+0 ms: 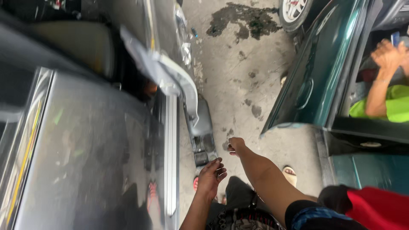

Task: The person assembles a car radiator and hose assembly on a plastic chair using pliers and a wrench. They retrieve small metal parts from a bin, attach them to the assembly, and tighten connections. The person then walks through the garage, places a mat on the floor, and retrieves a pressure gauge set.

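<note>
Car repair yard, cars (85, 149), oil-stained concrete (243, 19)

Both forearms are bare to above the elbow. The right arm (266, 179) ends in a short dark sleeve (313, 215) with a blue patterned patch at its edge. The left hand (211, 176) wears no glove, nor does the right hand (236, 146). Below are dark trousers (238, 194), a patterned black-and-white garment (243, 219) at the waist, and pale open sandals (290, 174).
</note>
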